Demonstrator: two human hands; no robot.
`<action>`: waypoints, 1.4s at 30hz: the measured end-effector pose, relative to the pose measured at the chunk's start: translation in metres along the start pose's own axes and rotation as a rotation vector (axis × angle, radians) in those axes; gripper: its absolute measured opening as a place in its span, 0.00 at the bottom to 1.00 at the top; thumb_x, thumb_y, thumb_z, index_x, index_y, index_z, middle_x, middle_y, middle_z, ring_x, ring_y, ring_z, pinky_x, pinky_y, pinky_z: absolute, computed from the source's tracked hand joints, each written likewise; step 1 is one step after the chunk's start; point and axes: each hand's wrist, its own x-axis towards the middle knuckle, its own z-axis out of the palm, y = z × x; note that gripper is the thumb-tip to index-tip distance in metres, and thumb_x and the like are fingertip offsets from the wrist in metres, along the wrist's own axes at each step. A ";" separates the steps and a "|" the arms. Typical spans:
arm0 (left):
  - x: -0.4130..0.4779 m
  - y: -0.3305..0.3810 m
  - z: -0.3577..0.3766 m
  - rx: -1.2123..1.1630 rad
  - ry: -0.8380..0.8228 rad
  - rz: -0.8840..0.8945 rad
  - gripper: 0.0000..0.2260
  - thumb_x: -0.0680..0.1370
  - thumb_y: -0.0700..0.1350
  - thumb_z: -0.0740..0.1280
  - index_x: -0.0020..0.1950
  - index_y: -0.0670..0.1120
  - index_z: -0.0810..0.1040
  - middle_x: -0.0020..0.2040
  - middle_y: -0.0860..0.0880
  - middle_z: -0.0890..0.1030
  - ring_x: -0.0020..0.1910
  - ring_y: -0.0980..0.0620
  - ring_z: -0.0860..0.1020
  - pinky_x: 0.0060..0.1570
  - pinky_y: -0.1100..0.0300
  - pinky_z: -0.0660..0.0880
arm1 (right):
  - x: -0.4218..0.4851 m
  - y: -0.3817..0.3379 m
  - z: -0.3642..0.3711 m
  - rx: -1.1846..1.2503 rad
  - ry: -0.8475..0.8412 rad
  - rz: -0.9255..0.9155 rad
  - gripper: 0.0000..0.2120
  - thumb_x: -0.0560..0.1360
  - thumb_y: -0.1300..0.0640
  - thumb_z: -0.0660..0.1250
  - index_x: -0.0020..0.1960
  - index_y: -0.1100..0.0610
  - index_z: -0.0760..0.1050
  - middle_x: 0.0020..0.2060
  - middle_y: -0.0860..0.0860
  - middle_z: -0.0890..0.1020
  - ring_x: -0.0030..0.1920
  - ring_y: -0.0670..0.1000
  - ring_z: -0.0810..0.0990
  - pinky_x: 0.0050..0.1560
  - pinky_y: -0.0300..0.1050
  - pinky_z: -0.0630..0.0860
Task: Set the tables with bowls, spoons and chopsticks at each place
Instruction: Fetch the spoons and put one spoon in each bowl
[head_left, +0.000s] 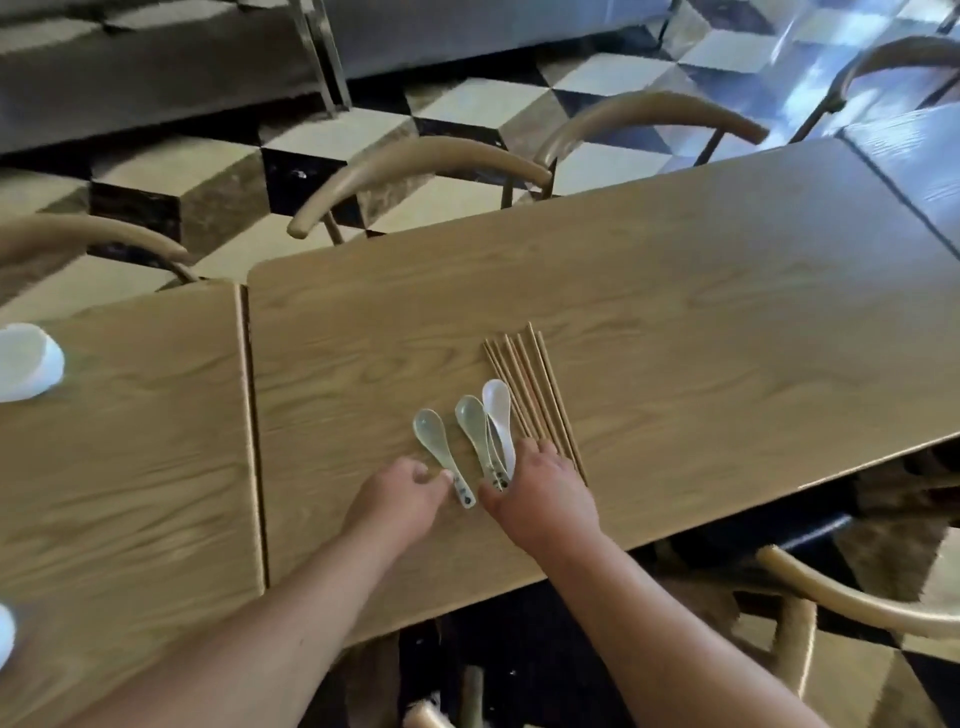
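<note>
Bowls (26, 361) sit at the left worktop's (130, 441) left edge, while by the middle worktop's near edge the left hand (402, 493) pinches a green spoon (441, 452), likely separating one per place, and the right hand (540, 486) curls over the stacked spoons (488, 431) beside the chopsticks (535, 384), apparently steadying them.

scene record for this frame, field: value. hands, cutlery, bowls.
table: wood, middle
left spoon: green, apart, left of others
spoon pair: green and white, overlapping
chopsticks: bundle right of spoons
bowl: white, on next table, far left
left hand: pinches left spoon's handle
right hand: over spoon pair's handles, chopstick ends; grip unclear
</note>
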 end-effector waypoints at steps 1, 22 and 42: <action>0.013 0.001 0.007 -0.045 0.000 -0.042 0.22 0.79 0.66 0.68 0.65 0.53 0.82 0.58 0.49 0.87 0.57 0.45 0.85 0.53 0.56 0.77 | 0.012 -0.001 0.008 -0.004 0.017 0.018 0.29 0.79 0.34 0.65 0.68 0.56 0.70 0.61 0.54 0.78 0.60 0.57 0.81 0.57 0.53 0.80; 0.037 -0.021 0.017 -0.239 -0.269 0.132 0.12 0.66 0.48 0.62 0.39 0.53 0.85 0.36 0.49 0.87 0.41 0.42 0.86 0.48 0.41 0.85 | 0.008 -0.057 0.029 0.191 -0.274 0.132 0.13 0.82 0.55 0.64 0.63 0.59 0.69 0.54 0.55 0.84 0.55 0.58 0.85 0.53 0.53 0.81; -0.125 -0.132 -0.133 -1.212 -0.423 0.165 0.29 0.85 0.56 0.67 0.68 0.29 0.76 0.38 0.36 0.78 0.31 0.43 0.75 0.36 0.49 0.73 | -0.104 -0.197 0.002 0.827 -0.894 -0.155 0.13 0.87 0.54 0.65 0.56 0.64 0.80 0.39 0.59 0.84 0.38 0.55 0.83 0.39 0.47 0.78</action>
